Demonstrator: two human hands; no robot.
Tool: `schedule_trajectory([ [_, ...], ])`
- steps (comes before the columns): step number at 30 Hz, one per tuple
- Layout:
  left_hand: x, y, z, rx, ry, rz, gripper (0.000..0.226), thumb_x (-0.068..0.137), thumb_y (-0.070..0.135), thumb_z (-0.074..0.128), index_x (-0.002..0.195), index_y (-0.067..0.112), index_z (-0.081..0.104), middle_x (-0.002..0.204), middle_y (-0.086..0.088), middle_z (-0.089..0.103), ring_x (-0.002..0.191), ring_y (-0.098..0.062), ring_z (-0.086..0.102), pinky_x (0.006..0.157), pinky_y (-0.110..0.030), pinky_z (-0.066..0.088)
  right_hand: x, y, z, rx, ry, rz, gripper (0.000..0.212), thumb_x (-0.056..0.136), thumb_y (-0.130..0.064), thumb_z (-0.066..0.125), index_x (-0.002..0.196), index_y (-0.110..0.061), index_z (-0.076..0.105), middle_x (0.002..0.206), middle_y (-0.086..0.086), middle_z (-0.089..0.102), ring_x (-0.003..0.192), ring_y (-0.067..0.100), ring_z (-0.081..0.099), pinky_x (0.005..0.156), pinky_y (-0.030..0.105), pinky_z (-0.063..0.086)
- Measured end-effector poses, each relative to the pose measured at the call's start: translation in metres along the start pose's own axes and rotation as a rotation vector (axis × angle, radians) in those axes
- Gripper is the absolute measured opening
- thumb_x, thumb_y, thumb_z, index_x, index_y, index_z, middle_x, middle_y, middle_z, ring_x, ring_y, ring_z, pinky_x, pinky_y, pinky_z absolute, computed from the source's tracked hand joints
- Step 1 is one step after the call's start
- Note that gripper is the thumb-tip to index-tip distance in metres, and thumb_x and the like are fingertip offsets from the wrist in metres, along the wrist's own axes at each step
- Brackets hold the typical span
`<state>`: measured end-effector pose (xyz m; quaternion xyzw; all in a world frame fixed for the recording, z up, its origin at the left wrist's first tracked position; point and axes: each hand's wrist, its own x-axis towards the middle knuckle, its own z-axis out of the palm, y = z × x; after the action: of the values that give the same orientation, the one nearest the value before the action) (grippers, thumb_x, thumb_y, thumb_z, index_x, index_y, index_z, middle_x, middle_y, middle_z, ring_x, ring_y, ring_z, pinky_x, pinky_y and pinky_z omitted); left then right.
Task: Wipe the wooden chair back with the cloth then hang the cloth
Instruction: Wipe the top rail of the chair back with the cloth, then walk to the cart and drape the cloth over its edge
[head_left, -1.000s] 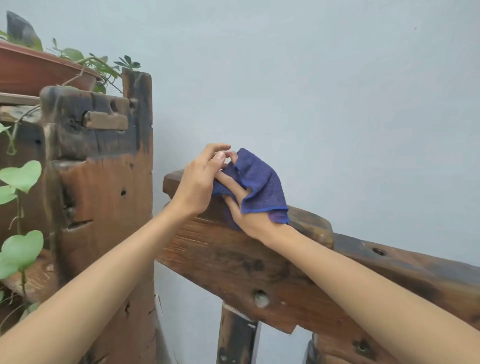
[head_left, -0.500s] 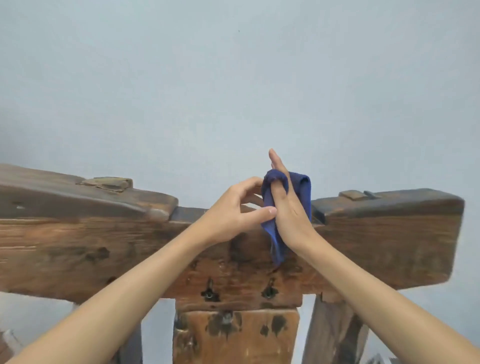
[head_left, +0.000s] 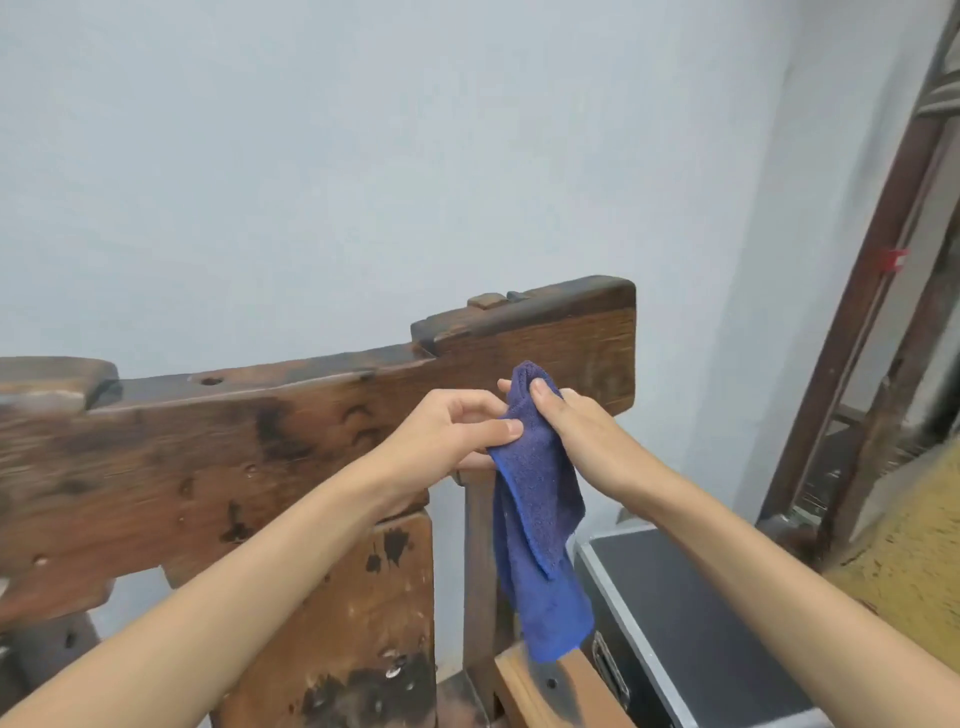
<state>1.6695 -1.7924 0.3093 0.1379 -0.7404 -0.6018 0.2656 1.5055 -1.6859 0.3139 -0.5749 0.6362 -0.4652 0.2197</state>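
Both hands hold the cloth up in front of the chair back's right end.

From left: the wooden chair back (head_left: 218, 457), blurred at its left edge; the left hand (head_left: 447, 436), thumb and fingers pinching the blue cloth (head_left: 540, 519); the right hand (head_left: 576, 431), fingers curled round its top fold. The cloth hangs free, so a loosened pinch could drop it towards the black case (head_left: 691, 623). No hanging place is identifiable; the chair's seat is cut off.
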Motion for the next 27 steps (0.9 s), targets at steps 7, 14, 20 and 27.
schedule_trajectory([
  [7,-0.031,-0.023,0.086,-0.139,-0.237,-0.077,0.027,0.087,0.018,0.061,0.109,0.008,0.071,0.108,-0.011,0.072,0.1,-0.023,0.068,0.093,-0.041,0.055,-0.115,0.018,-0.03,0.065,0.148,0.165,0.038,0.106,-0.041,0.048,0.102,-0.015,0.077,0.096,-0.004,0.08,0.088,0.004,0.074,0.071,0.012,0.052],
  [14,-0.058,-0.038,0.165,0.141,-0.38,0.074,0.026,0.095,0.005,0.071,0.117,0.007,0.058,0.114,-0.013,0.069,0.093,-0.017,0.07,0.085,-0.035,0.057,-0.221,0.028,-0.071,0.198,0.313,0.275,0.034,0.106,-0.029,0.051,0.108,-0.005,0.076,0.109,0.014,0.077,0.095,0.02,0.073,0.078,0.032,0.059],
  [20,-0.059,-0.062,0.23,0.103,-0.471,-0.008,0.025,0.108,0.014,0.05,0.104,-0.004,0.067,0.09,-0.011,0.072,0.079,-0.013,0.065,0.069,-0.032,0.051,-0.298,0.038,-0.107,0.385,0.528,0.427,0.029,0.101,-0.024,0.055,0.102,-0.006,0.078,0.105,0.016,0.077,0.095,0.025,0.071,0.078,0.029,0.057],
  [27,-0.047,-0.064,0.335,0.403,-0.502,0.359,0.027,0.107,0.03,0.045,0.082,0.025,0.052,0.07,0.011,0.055,0.067,-0.003,0.051,0.067,-0.025,0.041,-0.41,0.05,-0.162,-0.32,0.342,0.602,0.035,0.077,-0.049,0.082,0.098,-0.021,0.073,0.094,-0.002,0.077,0.085,0.009,0.07,0.079,0.039,0.057],
])
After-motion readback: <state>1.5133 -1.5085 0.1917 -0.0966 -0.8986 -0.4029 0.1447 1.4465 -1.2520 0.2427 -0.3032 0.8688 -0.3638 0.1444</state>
